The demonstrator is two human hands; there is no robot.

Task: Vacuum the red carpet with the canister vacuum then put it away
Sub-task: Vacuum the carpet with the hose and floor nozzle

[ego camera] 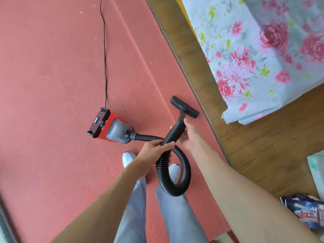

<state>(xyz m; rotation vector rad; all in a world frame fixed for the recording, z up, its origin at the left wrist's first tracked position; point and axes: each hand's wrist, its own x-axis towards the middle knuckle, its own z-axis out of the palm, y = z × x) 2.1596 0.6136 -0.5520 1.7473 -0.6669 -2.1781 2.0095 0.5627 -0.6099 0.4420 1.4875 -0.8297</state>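
Now the fingers (167, 144) of your left hand (150, 153) curl around the looped black hose (187, 170); your right hand (189, 136) grips it just below the brush nozzle (185, 106). The canister vacuum (112, 126) sits on the red carpet (52, 67), just ahead.

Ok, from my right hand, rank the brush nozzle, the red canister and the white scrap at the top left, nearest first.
1. Brush nozzle, just ahead of the right hand, at the end of the hose.
2. Red canister, off to its left.
3. White scrap, far ahead, top left.
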